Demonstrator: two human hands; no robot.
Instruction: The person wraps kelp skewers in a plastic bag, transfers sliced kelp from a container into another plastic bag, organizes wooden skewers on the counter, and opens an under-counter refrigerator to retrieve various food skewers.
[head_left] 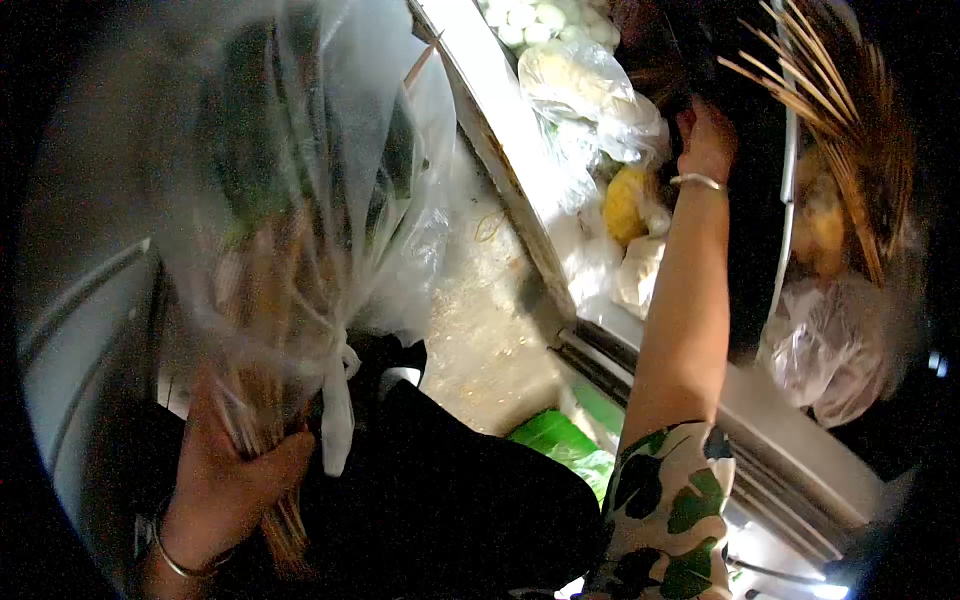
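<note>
My left hand [235, 465] is closed round the lower ends of a bundle of thin wooden skewers [285, 515]. A clear plastic bag [370, 130] with a knotted tail covers the upper part of the bundle, and dark green contents show blurrily through it. My right hand [707, 140] reaches into the lit refrigerated case, its fingers curled; whatever they grip is lost in shadow. Just left of that hand are a clear bag of pale food [590, 90] and a yellow item [627, 205].
Pale round pieces [535, 18] lie at the case's far end. Along its right side are more thin sticks [850, 130] and a bagged bundle [830, 345]. The metal case frame [500, 185] runs diagonally across the view. A green package [560, 440] lies below, near the floor [480, 340].
</note>
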